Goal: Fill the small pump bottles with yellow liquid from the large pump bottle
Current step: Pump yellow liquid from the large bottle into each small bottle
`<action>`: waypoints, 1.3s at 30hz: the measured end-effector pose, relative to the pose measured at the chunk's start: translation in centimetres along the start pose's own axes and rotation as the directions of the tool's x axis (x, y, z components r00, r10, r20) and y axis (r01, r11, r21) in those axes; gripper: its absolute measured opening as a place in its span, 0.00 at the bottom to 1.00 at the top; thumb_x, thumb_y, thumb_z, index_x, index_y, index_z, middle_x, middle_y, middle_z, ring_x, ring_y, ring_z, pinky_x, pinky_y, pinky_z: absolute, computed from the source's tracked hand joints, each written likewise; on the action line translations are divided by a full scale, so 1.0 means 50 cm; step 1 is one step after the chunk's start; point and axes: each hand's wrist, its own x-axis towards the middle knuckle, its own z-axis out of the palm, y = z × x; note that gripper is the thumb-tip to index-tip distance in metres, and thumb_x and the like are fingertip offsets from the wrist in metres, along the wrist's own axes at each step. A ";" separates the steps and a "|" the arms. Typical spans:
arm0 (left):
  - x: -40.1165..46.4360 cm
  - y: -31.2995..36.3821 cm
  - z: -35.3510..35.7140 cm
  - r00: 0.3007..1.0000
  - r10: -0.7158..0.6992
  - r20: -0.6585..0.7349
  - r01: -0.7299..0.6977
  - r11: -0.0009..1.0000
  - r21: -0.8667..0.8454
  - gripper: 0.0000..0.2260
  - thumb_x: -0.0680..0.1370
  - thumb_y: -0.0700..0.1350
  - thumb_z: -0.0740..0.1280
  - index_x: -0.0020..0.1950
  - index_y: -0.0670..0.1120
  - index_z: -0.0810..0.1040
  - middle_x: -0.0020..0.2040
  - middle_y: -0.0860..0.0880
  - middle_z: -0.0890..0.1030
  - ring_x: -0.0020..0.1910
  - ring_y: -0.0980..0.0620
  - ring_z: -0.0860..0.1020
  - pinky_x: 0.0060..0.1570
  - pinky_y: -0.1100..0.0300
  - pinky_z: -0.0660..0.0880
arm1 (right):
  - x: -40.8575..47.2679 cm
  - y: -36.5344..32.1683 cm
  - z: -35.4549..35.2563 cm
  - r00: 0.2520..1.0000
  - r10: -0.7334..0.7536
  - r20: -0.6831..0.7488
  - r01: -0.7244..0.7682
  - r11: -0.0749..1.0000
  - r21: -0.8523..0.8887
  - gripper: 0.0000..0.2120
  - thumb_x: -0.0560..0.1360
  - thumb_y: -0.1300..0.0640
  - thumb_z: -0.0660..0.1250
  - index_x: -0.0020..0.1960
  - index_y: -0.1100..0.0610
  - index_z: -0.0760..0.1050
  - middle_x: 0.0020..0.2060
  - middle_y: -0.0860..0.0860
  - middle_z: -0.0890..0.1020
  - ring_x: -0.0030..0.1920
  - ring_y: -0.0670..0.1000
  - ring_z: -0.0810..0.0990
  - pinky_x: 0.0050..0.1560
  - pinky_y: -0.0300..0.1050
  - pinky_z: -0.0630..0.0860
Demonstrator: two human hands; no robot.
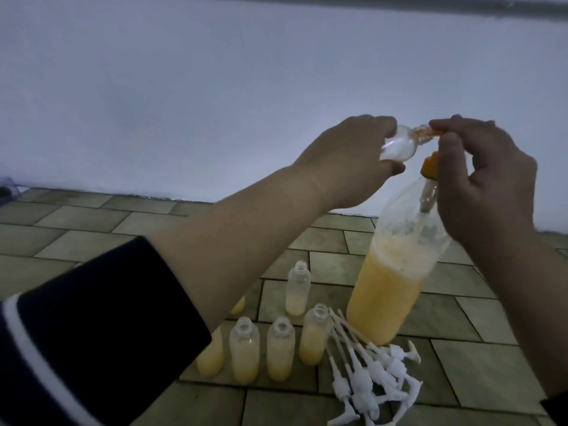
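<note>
My left hand (347, 161) grips a small clear bottle (184, 146), tipped on its side with its open neck against the orange spout. My right hand (485, 179) rests on the orange pump head (428, 166) of the large bottle (396, 272), fingertips pinching the spout. The large bottle stands on the floor, roughly half full of yellow liquid. Below it stand several small open bottles (244, 352) partly filled with yellow liquid. One further back (297, 287) holds only a little.
A heap of white pump tops (372, 373) with long dip tubes lies on the tiled floor (92, 229) right of the small bottles. A pale wall (215, 87) rises close behind. My dark sleeve (92, 333) covers part of the bottle row.
</note>
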 end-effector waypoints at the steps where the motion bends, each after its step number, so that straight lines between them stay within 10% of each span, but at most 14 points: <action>1: 0.003 0.002 -0.006 1.000 -0.001 -0.009 0.001 1.000 0.009 0.11 0.77 0.51 0.65 0.56 0.47 0.72 0.49 0.53 0.74 0.40 0.56 0.70 0.36 0.67 0.65 | 0.007 0.000 -0.005 1.000 0.022 0.000 -0.022 0.999 0.033 0.18 0.79 0.51 0.54 0.56 0.58 0.79 0.50 0.43 0.76 0.46 0.32 0.73 0.62 0.43 0.72; 3: 0.008 0.007 -0.009 0.999 0.013 -0.037 -0.011 0.999 0.046 0.14 0.77 0.52 0.64 0.59 0.47 0.72 0.50 0.53 0.73 0.44 0.54 0.70 0.39 0.62 0.66 | 0.011 0.001 -0.006 0.998 0.043 -0.043 -0.040 0.997 0.071 0.18 0.80 0.49 0.54 0.57 0.56 0.79 0.48 0.41 0.76 0.44 0.33 0.75 0.54 0.35 0.73; 8: -0.005 0.007 0.027 0.996 0.052 -0.072 -0.046 0.996 0.080 0.16 0.78 0.51 0.64 0.63 0.47 0.70 0.57 0.50 0.76 0.48 0.53 0.72 0.45 0.61 0.67 | -0.025 0.016 0.019 0.992 -0.040 -0.116 0.030 0.996 -0.081 0.17 0.79 0.56 0.55 0.58 0.62 0.78 0.53 0.53 0.80 0.58 0.45 0.73 0.67 0.59 0.66; 16: 0.002 0.008 -0.008 0.997 0.024 -0.073 -0.016 0.994 0.112 0.14 0.77 0.53 0.64 0.60 0.47 0.71 0.52 0.52 0.74 0.46 0.53 0.69 0.43 0.60 0.65 | 0.013 -0.008 -0.005 0.999 0.036 -0.016 -0.035 0.997 0.068 0.17 0.79 0.47 0.52 0.56 0.50 0.78 0.43 0.34 0.75 0.47 0.33 0.74 0.67 0.58 0.66; 22: -0.006 0.003 0.030 0.995 0.046 -0.085 -0.037 0.994 0.100 0.13 0.78 0.51 0.64 0.59 0.47 0.71 0.52 0.51 0.75 0.44 0.53 0.69 0.42 0.61 0.64 | -0.022 0.014 0.030 0.990 -0.022 -0.142 0.018 0.999 -0.027 0.16 0.79 0.58 0.54 0.54 0.63 0.78 0.48 0.46 0.75 0.52 0.47 0.73 0.64 0.53 0.69; 30: 0.004 0.009 -0.001 0.990 0.050 -0.131 -0.033 0.991 0.129 0.14 0.77 0.52 0.65 0.60 0.48 0.72 0.53 0.52 0.76 0.46 0.54 0.69 0.43 0.61 0.65 | 0.008 -0.004 0.003 0.996 0.024 -0.082 -0.024 1.000 0.007 0.20 0.79 0.50 0.51 0.55 0.58 0.79 0.46 0.38 0.74 0.51 0.41 0.73 0.65 0.52 0.69; 35: -0.002 0.011 0.038 0.980 0.079 -0.181 -0.056 0.990 0.128 0.13 0.77 0.49 0.65 0.58 0.46 0.72 0.52 0.50 0.76 0.44 0.53 0.70 0.43 0.60 0.65 | -0.024 0.014 0.040 0.977 -0.049 -0.205 0.024 0.992 -0.122 0.15 0.78 0.58 0.55 0.54 0.64 0.77 0.51 0.59 0.80 0.53 0.48 0.72 0.64 0.61 0.67; 39: -0.011 -0.001 0.039 0.990 0.043 -0.138 -0.024 0.991 0.132 0.12 0.77 0.50 0.65 0.57 0.46 0.71 0.53 0.50 0.76 0.45 0.52 0.70 0.42 0.60 0.64 | -0.031 0.013 0.046 0.984 -0.032 -0.173 0.018 0.996 -0.084 0.16 0.78 0.57 0.55 0.54 0.63 0.78 0.50 0.56 0.80 0.52 0.47 0.73 0.64 0.62 0.67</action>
